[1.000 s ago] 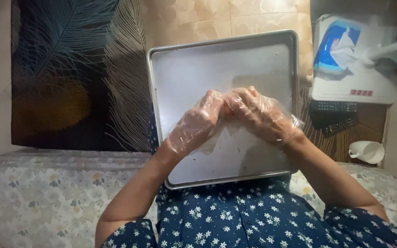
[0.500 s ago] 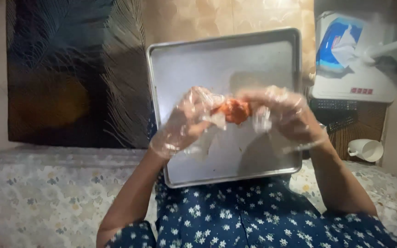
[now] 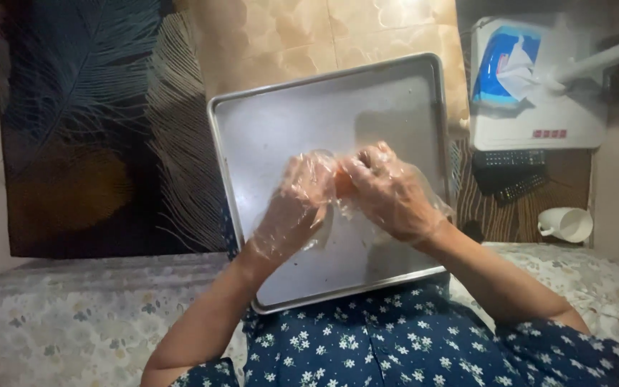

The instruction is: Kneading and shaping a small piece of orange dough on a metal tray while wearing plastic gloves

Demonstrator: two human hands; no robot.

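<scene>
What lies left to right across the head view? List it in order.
Dark feather-patterned mat → left hand in a clear plastic glove → orange piece pressed between both hands → right hand, gloved too, all over the metal tray → white cup.

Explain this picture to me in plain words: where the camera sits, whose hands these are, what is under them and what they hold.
The camera is worn on a person's head and looks down at their own two hands. Both wear thin clear plastic gloves. The left hand and the right hand are pressed together around a small orange piece, mostly hidden, so I cannot tell what it is. Under them lies a rectangular silver metal tray, resting over a lap in blue flowered cloth. To the right sit a white box of tissues and a white cup.
</scene>
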